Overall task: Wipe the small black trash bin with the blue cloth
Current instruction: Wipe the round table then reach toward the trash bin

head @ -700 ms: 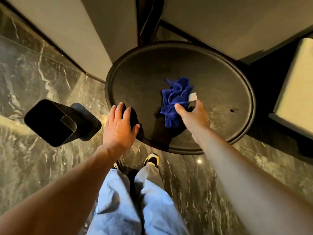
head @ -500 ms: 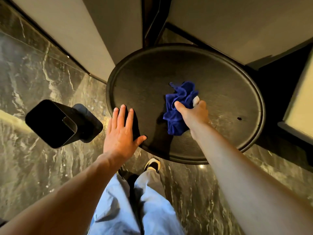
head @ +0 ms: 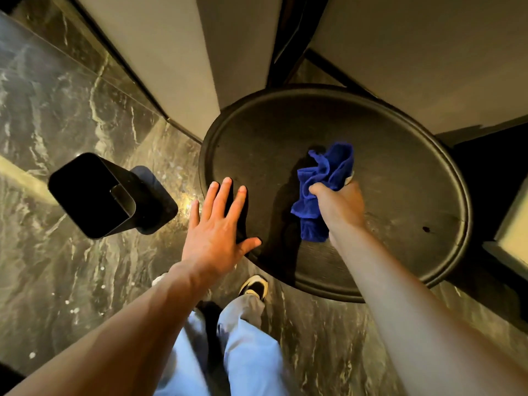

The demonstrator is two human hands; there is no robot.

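The small black trash bin (head: 94, 195) stands on the marble floor at the left, its square mouth facing up. A round black table (head: 400, 172) fills the middle right. My right hand (head: 340, 207) is closed around the crumpled blue cloth (head: 323, 178) and holds it just above the tabletop, with part of the cloth hanging below my fist. My left hand (head: 217, 232) is open with fingers spread, over the table's left edge, to the right of the bin.
Beige wall panels (head: 160, 67) rise behind the table and bin. A pale cushioned seat (head: 514, 224) sits at the right edge. My legs in light blue trousers (head: 243, 352) and a shoe (head: 255, 287) stand on the dark marble floor.
My right hand has closed on the blue cloth and lifted it off the table. My left hand has spread its fingers and shifted slightly left along the table edge.
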